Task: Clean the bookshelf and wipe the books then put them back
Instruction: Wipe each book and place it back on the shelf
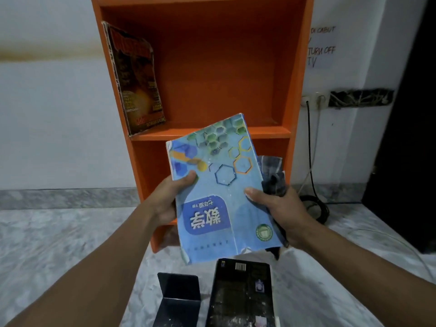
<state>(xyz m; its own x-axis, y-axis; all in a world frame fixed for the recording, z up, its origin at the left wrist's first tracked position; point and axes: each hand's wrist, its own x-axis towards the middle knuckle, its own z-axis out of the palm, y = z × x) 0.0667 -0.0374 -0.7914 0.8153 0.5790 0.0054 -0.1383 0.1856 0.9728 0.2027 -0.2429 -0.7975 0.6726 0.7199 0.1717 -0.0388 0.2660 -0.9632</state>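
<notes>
Left grip: your left hand (169, 197) clamps the blue textbook (221, 190) at its left long edge. The thumb is on the cover and the fingers are hidden underneath.
Right grip: your right hand (280, 213) pinches the opposite long edge, thumb on top. A dark cloth (272, 175) is bunched in the same hand, trapped against the book's underside.
Book position: in the air, cover up and tilted, title upside down to you. It sits in front of the front edge of the orange bookshelf's (212, 67) middle board.
Handling: it's a softcover with worn corners, and the near corner is curled, so expect it to sag if held by one edge. It's probably light, and the glossy cover may skid under the cloth.
Where to hold: the spine looks to be on your right-hand side (thicker, stiffer). For wiping, slide the left hand flat under the middle so the right can free the cloth.
Shelf: a magazine (136, 79) leans on the left wall of the upper compartment, foot at the board's left end.
Floor: a black book (243, 296) and a black bookend (178, 296) sit side by side just below the textbook, bookend on the left.
Risk: the cloth and book share one hand, so letting go of one could drop the other.
</notes>
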